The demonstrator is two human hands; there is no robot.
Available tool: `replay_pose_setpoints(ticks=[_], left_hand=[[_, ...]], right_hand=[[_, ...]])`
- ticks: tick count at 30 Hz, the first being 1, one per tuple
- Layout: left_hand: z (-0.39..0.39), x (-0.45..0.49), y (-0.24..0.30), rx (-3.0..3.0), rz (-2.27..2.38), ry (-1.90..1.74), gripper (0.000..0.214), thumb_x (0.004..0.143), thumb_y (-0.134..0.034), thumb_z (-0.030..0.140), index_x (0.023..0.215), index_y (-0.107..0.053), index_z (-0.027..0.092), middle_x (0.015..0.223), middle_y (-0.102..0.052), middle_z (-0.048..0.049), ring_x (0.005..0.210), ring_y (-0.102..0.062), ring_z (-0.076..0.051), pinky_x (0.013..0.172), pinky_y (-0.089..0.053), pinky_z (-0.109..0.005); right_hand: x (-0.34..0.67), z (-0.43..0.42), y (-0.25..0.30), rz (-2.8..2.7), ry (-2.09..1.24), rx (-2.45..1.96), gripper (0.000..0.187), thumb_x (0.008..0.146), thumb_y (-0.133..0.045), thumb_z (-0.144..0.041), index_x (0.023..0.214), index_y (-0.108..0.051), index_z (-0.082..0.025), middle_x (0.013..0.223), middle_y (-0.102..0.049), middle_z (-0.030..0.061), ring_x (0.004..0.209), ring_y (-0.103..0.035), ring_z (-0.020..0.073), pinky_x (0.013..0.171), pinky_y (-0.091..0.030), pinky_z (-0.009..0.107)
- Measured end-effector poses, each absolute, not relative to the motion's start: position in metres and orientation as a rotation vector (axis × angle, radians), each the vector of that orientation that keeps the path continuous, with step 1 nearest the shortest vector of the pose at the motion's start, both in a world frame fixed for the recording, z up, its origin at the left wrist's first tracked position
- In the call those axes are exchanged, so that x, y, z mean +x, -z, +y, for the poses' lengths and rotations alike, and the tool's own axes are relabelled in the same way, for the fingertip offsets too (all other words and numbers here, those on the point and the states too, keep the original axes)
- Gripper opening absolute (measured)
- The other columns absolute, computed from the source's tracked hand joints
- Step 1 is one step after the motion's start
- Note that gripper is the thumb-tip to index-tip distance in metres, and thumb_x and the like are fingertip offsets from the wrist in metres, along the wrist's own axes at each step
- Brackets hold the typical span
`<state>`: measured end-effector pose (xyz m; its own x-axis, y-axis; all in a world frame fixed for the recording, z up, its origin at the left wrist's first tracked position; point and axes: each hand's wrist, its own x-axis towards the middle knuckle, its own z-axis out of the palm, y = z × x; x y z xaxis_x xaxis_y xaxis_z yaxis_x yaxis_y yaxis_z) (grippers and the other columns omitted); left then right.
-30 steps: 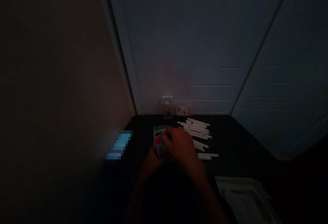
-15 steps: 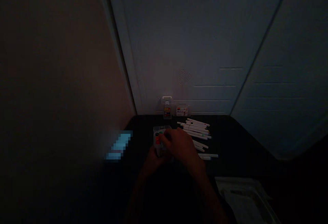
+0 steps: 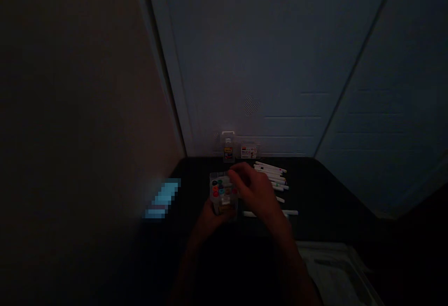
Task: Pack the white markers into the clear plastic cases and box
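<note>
A clear plastic case (image 3: 214,199) stands upright with its top uncovered, and several marker ends in red, orange, blue, green and dark colours show inside. My left hand (image 3: 209,219) is wrapped round the lower front of this case. Over its upper right edge is my right hand (image 3: 255,185), fingertips bent together in a pinch; whether anything is between them is too dark to make out. Several white markers (image 3: 271,170) lie loosely side by side to the right, partly behind that hand. One more white marker (image 3: 249,214) lies nearer me, below the right wrist.
Against the back wall (image 3: 280,63) stand a clear case with a label (image 3: 228,152) and a small white box (image 3: 249,151). A dark tabletop (image 3: 325,194) carries everything. At the lower right is a pale tray (image 3: 336,268). The scene is very dim.
My right hand has moved right and slightly up from over the case, uncovering more coloured marker ends and the case's front. My left hand stays on the case.
</note>
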<state>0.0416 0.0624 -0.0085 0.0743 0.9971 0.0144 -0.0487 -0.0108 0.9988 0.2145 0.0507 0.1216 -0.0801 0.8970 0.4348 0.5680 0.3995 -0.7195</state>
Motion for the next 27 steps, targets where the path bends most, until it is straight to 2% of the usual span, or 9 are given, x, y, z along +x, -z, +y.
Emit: replay_pose_setpoints(ticks=[4, 9, 13, 20, 27], left_hand=[[0.060, 0.042, 0.008, 1.201, 1.153, -1.178, 0.071, 0.057, -0.098, 0.038, 0.118, -0.070, 0.016, 0.117, -0.080, -0.0123, 0.109, -0.076, -0.034, 0.095, -0.061, -0.044], [0.058, 0.043, 0.003, 1.219, 1.152, -1.187, 0.070, 0.054, -0.099, 0.037, 0.115, -0.072, 0.017, 0.115, -0.081, -0.0119, 0.108, -0.076, -0.035, 0.096, -0.061, -0.045], [0.059, 0.042, 0.004, 1.230, 1.143, -1.192, 0.070, 0.056, -0.098, 0.038, 0.117, -0.071, 0.016, 0.117, -0.081, -0.0124, 0.108, -0.077, -0.034, 0.095, -0.062, -0.044], [0.060, 0.042, 0.006, 1.223, 1.157, -1.195, 0.068, 0.054, -0.099, 0.036, 0.114, -0.072, 0.016, 0.116, -0.081, -0.0125, 0.108, -0.077, -0.034, 0.094, -0.062, -0.042], [0.059, 0.043, 0.003, 1.191, 1.164, -1.195, 0.069, 0.053, -0.100, 0.037, 0.113, -0.073, 0.016, 0.113, -0.081, -0.0125, 0.105, -0.077, -0.034, 0.092, -0.062, -0.042]], right_hand=[[0.267, 0.072, -0.099, -1.534, -0.379, -1.374, 0.032, 0.100, -0.053, -0.050, 0.110, -0.069, -0.024, 0.090, -0.079, 0.0039, 0.074, -0.072, 0.0203, 0.068, -0.048, 0.031], [0.334, 0.101, -0.038, -1.598, -0.258, -1.614, 0.020, 0.090, -0.059, -0.035, 0.101, -0.070, -0.022, 0.098, -0.078, 0.0081, 0.083, -0.072, 0.0233, 0.077, -0.052, 0.035], [0.363, 0.114, -0.001, -1.657, -0.299, -1.712, 0.022, 0.081, -0.066, -0.026, 0.101, -0.072, -0.019, 0.101, -0.079, 0.0105, 0.093, -0.073, 0.0262, 0.084, -0.053, 0.037], [0.379, 0.118, 0.017, -1.655, -0.435, -1.753, 0.024, 0.073, -0.072, -0.018, 0.097, -0.073, -0.020, 0.101, -0.078, 0.0097, 0.091, -0.074, 0.0246, 0.080, -0.055, 0.033], [0.383, 0.114, 0.027, -1.608, -0.513, -1.699, 0.019, 0.075, -0.071, -0.025, 0.093, -0.076, -0.020, 0.099, -0.079, 0.0102, 0.088, -0.075, 0.0250, 0.080, -0.056, 0.034]])
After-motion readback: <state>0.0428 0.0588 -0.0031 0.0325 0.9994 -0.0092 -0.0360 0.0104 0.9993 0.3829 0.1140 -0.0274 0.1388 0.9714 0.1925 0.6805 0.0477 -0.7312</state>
